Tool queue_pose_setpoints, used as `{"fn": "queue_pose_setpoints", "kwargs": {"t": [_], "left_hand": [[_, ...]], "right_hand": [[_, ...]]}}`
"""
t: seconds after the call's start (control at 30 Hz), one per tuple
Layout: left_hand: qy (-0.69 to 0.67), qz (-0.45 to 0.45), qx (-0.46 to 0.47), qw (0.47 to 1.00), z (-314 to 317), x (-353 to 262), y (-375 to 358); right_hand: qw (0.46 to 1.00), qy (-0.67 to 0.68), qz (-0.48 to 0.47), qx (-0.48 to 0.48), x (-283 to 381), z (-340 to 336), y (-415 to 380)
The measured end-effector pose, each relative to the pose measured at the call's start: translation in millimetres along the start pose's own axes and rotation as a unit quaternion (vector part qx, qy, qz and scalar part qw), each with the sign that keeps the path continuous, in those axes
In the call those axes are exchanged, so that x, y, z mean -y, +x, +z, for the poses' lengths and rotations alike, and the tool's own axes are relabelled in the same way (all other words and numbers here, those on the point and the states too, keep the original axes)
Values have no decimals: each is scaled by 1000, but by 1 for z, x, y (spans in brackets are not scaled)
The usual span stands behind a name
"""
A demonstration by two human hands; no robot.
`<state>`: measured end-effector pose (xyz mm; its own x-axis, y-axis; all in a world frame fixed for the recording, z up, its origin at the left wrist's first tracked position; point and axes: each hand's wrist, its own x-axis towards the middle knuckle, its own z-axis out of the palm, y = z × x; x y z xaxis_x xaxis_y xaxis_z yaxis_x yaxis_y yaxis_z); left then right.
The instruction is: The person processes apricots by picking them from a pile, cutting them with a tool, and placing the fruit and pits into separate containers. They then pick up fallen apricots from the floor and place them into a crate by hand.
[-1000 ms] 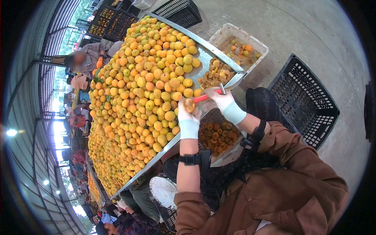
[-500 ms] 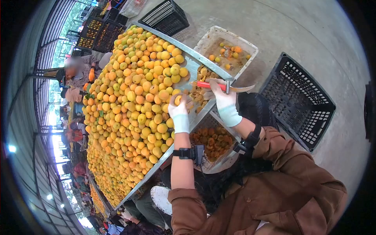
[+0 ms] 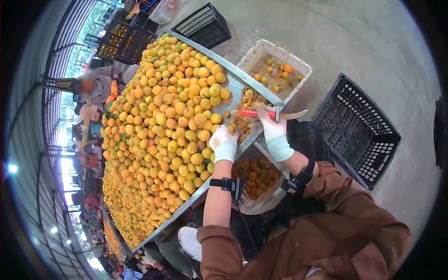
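Observation:
My left hand [image 3: 223, 139], in a white glove, is closed round an apricot [image 3: 231, 129] that shows only in part past the fingers. It is at the near edge of a metal table [image 3: 186, 202] heaped with apricots [image 3: 172, 121]. Close by, my right hand [image 3: 270, 122], gloved too, grips a knife with a red handle [image 3: 250, 113]; its curved blade [image 3: 294, 115] points right, away from the fruit. Beside both hands lies a small pile of pits and scraps [image 3: 242, 122] on the table corner.
Under the table corner, a container holds halved apricots [image 3: 256, 179]. A dirty white bin [image 3: 298, 65] with several fruits stands beyond the edge. Black crates [image 3: 359, 133] [image 3: 203, 25] are on the concrete floor. Across the table sits a person with an orange glove [image 3: 113, 88].
The view has shifted slightly. My left hand has moved closer to the right hand and the scrap pile, turning so the apricot is more hidden. The right hand keeps its hold on the knife.

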<state>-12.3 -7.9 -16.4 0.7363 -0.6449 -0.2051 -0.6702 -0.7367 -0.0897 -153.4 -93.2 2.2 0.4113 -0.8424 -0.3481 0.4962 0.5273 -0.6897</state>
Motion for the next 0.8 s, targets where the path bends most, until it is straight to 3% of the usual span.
{"fn": "queue_pose_setpoints", "kwargs": {"t": [0.27, 0.37, 0.4, 0.43, 0.47, 0.53, 0.8], "left_hand": [[-32, 36, -45, 998, -2, 8, -2], [-120, 31, -83, 989, -1, 21, -5], [-319, -4, -53, 946, -6, 29, -6], [-503, -39, -21, 863, -9, 35, -9], [-581, -60, -5, 812, -10, 43, -16], [-501, -71, 19, 862, -23, 51, -35], [-438, 29, -115, 891, 1, 47, -47]], "right_hand": [[1000, -10, 9, 1, 1, -1, 2], [1000, -22, 7, 1, 2, -1, 1], [1000, -19, 3, 11, 2, -2, 2], [1000, -16, -1, 21, 1, -3, 3], [1000, -15, 0, 20, 1, -3, 3], [1000, -19, 0, 17, 1, -2, 3], [999, -2, 8, 52, -2, -7, 3]]}}
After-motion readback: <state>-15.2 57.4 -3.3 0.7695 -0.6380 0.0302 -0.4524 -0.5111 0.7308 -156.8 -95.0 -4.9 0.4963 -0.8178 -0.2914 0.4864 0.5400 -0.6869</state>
